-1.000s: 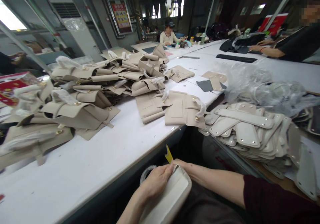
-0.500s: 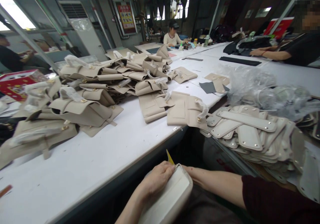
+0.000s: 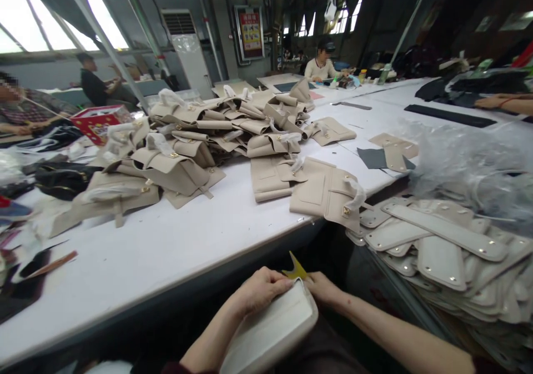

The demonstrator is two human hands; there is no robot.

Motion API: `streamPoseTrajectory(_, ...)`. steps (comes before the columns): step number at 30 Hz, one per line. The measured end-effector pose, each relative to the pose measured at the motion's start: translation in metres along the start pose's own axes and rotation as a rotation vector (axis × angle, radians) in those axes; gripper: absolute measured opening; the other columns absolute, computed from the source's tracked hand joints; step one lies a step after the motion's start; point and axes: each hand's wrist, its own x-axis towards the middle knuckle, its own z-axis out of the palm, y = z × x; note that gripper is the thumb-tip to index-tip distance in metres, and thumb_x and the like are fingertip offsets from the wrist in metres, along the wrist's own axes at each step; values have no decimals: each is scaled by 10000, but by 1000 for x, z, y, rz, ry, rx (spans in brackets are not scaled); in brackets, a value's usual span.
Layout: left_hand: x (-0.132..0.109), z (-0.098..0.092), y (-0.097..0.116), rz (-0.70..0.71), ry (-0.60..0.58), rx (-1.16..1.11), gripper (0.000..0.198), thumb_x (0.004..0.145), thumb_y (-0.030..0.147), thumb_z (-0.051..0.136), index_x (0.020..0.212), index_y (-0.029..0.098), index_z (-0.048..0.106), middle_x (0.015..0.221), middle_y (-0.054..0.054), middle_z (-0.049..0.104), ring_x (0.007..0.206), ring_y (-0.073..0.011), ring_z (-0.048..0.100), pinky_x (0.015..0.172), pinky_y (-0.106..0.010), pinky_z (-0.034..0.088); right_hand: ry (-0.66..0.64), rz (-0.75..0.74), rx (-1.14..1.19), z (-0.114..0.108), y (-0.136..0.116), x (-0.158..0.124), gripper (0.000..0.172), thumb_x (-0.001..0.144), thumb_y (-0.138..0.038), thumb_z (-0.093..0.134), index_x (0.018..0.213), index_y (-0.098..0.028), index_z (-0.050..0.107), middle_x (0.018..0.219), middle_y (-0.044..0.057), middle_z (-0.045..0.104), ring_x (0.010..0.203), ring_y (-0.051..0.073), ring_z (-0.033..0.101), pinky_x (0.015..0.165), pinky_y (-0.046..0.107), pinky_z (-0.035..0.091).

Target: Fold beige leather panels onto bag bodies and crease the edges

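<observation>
Worker's left hand (image 3: 261,292) & right hand (image 3: 323,288) both clasp the far edge of a cream padded leather panel (image 3: 270,332), near centre, below white worktable (image 3: 166,252). Yellow tool tip (image 3: 295,268) shows betw. them. Beige leather bag pieces (image 3: 200,151) piled far left.

Bare strip of table (image 3: 166,252) open ahead, beige bag pile (image 3: 200,146) blocking beyond, stacked strap pieces (image 3: 437,246) crowding right, clutter at left edge (image 3: 25,268)

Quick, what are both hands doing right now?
Left hand: closed on the top edge of the cream panel.
Right hand: closed on that panel's end, beside a yellow piece; its holder cannot be told.
</observation>
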Motion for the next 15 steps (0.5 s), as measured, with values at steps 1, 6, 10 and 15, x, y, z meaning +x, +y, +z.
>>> streamPoseTrajectory(1, 0, 0, 0, -3, 0, -2, 597, 771, 698, 543, 792, 136, 745, 605, 4, 528, 592, -136, 401, 574, -271, 325, 26, 6, -31, -17, 1, -3, 382, 787, -517, 632, 881, -147, 628, 619, 14, 601, 440, 134, 540, 404, 236, 424)
streamPoseTrajectory(6, 0, -3, 1, 5, -1, -4, 579, 772, 692, 554, 791, 146, 746, 629, 3, 554, 601, -142, 420, 583, -276, 335, -306, 67, -230, -89, -31, -35, 574, 812, -720, 504, 923, -164, 595, 507, -23, 538, 361, 133, 503, 343, 217, 409)
streamPoseTrajectory(10, 0, -3, 2, 25, -5, 1, 517, 810, 635, 554, 870, 162, 753, 733, -8, 625, 659, -159, 479, 626, -277, 369, -615, -149, -666, -93, -69, -35, 516, 846, -659, 508, 853, -157, 626, 648, 2, 607, 488, 119, 543, 417, 195, 387)
streamPoseTrajectory(15, 1, -2, 0, 45, 87, -37, 612, 798, 517, 641, 1325, 221, 544, 840, -1, 628, 740, -160, 535, 662, -258, 403, -311, -415, -905, -73, -95, -19, 471, 937, -543, 414, 769, -161, 634, 696, 23, 635, 639, 145, 570, 545, 230, 355)
